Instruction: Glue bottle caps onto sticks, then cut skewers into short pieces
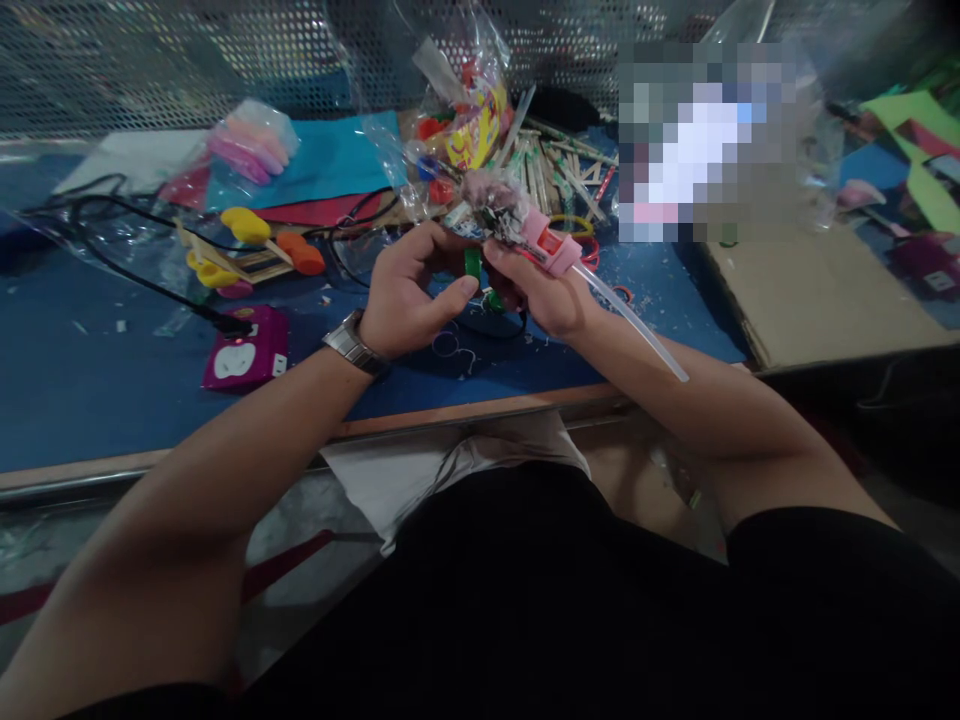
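My left hand (pixel 409 290) is curled, pinching a small green cap-like ring (pixel 472 264) between thumb and fingers. Opposite it, my right hand (pixel 551 297) is closed around a pink glue gun (pixel 553 243), whose handle is mostly hidden in the grip. A long translucent glue stick (pixel 634 325) sticks out of the gun's rear, over my right forearm. Another small green piece (pixel 493 300) shows below the fingers of my right hand; whether they touch it, I cannot tell. Both hands are close together over the blue tabletop (pixel 420 370).
A purple power socket (pixel 244 358) with a black cable plugged in stands left. Behind it lies a stick frame (pixel 259 263) with yellow and orange rounds. Wooden sticks (pixel 536 165), plastic bags and coloured sheets (pixel 330 155) lie behind the hands; a cardboard box (pixel 832 300) is right.
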A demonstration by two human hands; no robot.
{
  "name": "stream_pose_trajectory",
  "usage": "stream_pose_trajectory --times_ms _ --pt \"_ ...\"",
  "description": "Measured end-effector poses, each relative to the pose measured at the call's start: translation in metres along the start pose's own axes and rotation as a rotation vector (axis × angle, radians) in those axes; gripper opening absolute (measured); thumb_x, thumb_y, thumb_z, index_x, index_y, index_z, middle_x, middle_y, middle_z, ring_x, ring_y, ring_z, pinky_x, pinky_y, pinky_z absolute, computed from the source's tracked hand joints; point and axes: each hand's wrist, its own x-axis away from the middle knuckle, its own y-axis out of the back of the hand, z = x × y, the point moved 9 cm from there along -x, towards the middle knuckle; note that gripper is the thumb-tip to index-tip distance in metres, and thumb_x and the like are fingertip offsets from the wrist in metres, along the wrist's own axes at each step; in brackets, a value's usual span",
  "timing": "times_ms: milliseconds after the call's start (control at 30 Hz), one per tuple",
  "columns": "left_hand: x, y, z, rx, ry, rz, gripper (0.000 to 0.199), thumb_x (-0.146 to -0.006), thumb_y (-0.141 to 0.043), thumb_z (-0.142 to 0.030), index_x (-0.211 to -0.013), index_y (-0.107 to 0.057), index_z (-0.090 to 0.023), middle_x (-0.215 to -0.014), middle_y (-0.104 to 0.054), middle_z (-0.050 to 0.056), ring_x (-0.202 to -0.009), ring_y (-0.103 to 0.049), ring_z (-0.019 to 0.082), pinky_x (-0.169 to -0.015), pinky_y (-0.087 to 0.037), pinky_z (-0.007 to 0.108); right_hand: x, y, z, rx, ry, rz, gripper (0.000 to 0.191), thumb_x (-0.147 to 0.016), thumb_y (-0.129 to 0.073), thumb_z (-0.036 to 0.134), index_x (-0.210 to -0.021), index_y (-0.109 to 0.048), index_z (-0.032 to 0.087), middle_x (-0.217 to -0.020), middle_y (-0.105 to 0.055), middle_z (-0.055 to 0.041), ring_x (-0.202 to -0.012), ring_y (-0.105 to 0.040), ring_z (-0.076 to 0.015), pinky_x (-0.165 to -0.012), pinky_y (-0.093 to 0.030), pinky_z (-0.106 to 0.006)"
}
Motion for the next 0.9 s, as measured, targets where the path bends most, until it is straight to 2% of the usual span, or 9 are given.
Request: stream_pose_trajectory --times_ms 133,233,467,633,800,900 --pt "0.0 0.002 0.005 0.003 -0.024 -0.022 0.056 -0.087 -0.086 -0.077 -0.114 -0.074 -0.029 -0.094 -0.076 0.005 -0.104 -0.082 0.032 -0.09 -0.07 0.051 0.003 -0.003 0.009 0.104 0.023 0.038 0.056 -0.094 -0.081 0.076 -0.08 -0.061 0.026 -0.067 -0.052 0.0022 -0.059 -0.048 -0.016 -0.055 -0.038 -0.034" --pt "0.001 0.003 0.004 -0.027 -0.034 -0.032 0.056 -0.087 -0.086 -0.077 -0.114 -0.074 -0.03 -0.095 -0.076 0.005 -0.103 -0.083 0.031 -0.091 -0.07 0.05 0.003 0.001 0.012 0.108 0.019 -0.009 0.054 -0.091 -0.086 0.074 -0.082 -0.063 0.025 -0.069 -0.053 0.0025 -0.06 -0.048 -0.0154 -0.057 -0.039 -0.033" --pt "0.002 0.001 -0.001 -0.023 -0.014 0.004 0.069 -0.079 -0.091 -0.08 -0.122 -0.074 -0.028 -0.106 -0.079 0.008 -0.113 -0.083 0.033 -0.099 -0.07 0.05 0.002 0.003 0.003 0.147 -0.005 -0.001 0.056 -0.092 -0.084 0.077 -0.082 -0.064 0.025 -0.069 -0.051 0.0026 -0.063 -0.049 -0.0158 -0.056 -0.039 -0.032" --pt "0.002 0.002 -0.003 -0.057 -0.027 -0.005 0.063 -0.082 -0.09 -0.078 -0.118 -0.074 -0.029 -0.102 -0.079 0.006 -0.116 -0.083 0.034 -0.1 -0.07 0.053 0.0 0.001 0.001 0.047 0.003 0.009 0.055 -0.09 -0.087 0.073 -0.085 -0.065 0.024 -0.068 -0.053 0.0047 -0.06 -0.046 -0.0123 -0.055 -0.04 -0.03" --pt "0.001 -0.004 -0.001 0.024 0.007 0.044 0.06 -0.089 -0.085 -0.077 -0.124 -0.072 -0.03 -0.108 -0.082 0.007 -0.105 -0.085 0.03 -0.09 -0.073 0.049 -0.002 -0.005 -0.01 -0.167 -0.067 0.042 0.057 -0.084 -0.094 0.069 -0.093 -0.064 0.022 -0.076 -0.056 0.0068 -0.061 -0.041 -0.0085 -0.05 -0.034 -0.027" --pt "0.001 -0.007 0.003 0.069 0.005 0.066 0.062 -0.088 -0.085 -0.078 -0.126 -0.072 -0.031 -0.111 -0.082 0.007 -0.106 -0.085 0.03 -0.09 -0.074 0.049 -0.003 -0.006 -0.01 -0.169 -0.063 0.04 0.059 -0.081 -0.095 0.071 -0.093 -0.064 0.022 -0.078 -0.057 0.006 -0.061 -0.042 -0.0082 -0.048 -0.033 -0.026"
